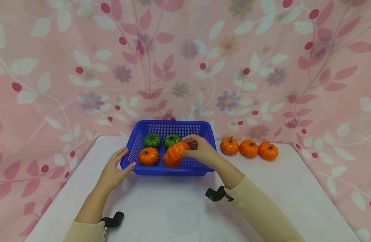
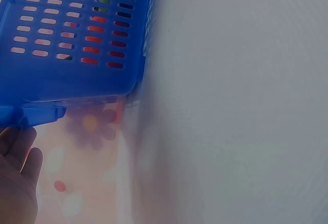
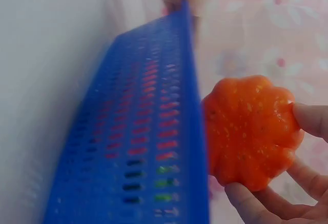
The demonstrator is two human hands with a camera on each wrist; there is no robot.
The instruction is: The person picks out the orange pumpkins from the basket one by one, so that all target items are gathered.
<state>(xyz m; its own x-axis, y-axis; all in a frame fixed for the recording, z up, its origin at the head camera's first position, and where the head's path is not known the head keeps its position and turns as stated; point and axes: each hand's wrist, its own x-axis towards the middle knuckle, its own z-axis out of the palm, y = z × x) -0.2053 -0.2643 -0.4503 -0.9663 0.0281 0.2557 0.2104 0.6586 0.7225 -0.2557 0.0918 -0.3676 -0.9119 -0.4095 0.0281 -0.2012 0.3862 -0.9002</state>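
Floral cloth point(image 1: 185, 74) backed basket point(image 1: 170, 169); over basket, our right hand point(image 1: 202, 152) pinched pumpkin point(image 1: 175, 151), likely light, stiff, best held round ribs; left hand point(image 1: 112, 172), relaxed, touched rim.

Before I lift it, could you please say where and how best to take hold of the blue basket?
I'd take the blue basket by its rim at both short ends, coming from left and right: the rim juts beyond the wall, offering an edge, and opposite holds should keep its pumpkins steady.

No text, label, brand, number or sign can be read in the head view or either wrist view.
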